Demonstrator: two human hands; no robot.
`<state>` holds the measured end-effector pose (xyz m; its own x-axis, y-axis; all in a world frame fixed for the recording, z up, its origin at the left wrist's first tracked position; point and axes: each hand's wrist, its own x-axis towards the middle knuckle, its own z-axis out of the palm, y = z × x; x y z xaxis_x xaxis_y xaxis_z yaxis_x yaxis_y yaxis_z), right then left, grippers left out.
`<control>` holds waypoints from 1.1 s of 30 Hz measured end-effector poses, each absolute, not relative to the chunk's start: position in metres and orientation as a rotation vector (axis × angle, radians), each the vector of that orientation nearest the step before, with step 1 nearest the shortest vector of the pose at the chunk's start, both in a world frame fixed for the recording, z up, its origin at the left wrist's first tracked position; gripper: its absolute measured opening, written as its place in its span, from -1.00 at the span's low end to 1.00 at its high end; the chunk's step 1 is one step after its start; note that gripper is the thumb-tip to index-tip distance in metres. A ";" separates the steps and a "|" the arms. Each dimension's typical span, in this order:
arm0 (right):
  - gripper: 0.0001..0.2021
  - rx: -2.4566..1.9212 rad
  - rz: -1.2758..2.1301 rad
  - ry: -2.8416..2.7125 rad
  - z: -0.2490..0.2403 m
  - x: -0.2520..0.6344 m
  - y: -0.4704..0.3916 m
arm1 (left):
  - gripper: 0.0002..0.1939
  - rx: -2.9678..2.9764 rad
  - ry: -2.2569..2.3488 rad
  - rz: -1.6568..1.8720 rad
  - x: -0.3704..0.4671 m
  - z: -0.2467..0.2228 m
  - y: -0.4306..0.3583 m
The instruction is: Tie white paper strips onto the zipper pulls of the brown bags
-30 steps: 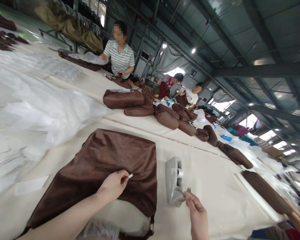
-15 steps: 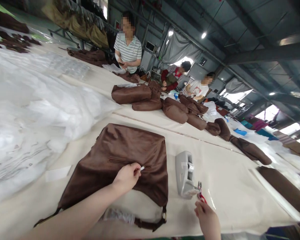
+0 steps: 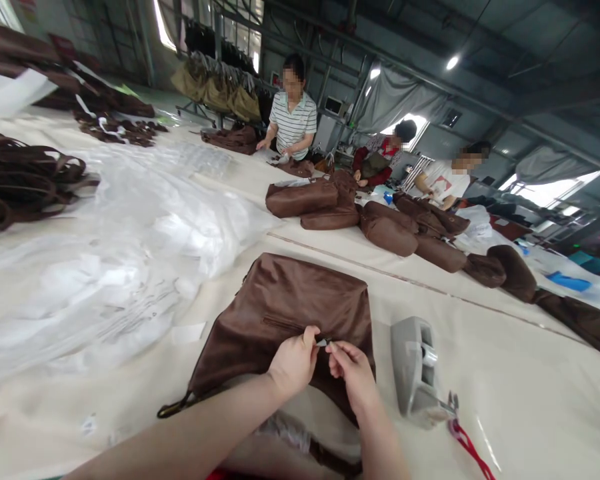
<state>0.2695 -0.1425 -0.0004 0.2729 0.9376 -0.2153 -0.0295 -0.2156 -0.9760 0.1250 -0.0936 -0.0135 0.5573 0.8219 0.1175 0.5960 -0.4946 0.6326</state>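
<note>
Over the bag [image 3: 305, 287], both hands [image 3: 294, 363] [image 3: 354, 375] meet at a white piece [image 3: 321, 343], lettering indiscernible

1. No words or numbers can be read anywhere.
2. The big heap of see-through plastic [image 3: 130, 313] has dark marks on it, but they are too blurry to read.
3. A worker's white shirt [image 3: 446, 181] has a little reddish picture or print, too small to make out.
4. A tiny white scrap [image 3: 89, 425] on the table [image 3: 520, 387] has dark marks, too fuzzy to read.
</note>
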 end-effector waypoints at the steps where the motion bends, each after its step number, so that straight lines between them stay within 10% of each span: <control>1: -0.67 -1.471 1.176 -0.887 -0.004 0.269 -0.140 | -0.69 2.267 1.136 0.553 0.125 -0.014 -0.094; 33: -0.78 -1.593 1.275 -0.712 -0.020 0.264 -0.136 | -0.78 1.919 0.937 0.687 0.115 0.001 -0.095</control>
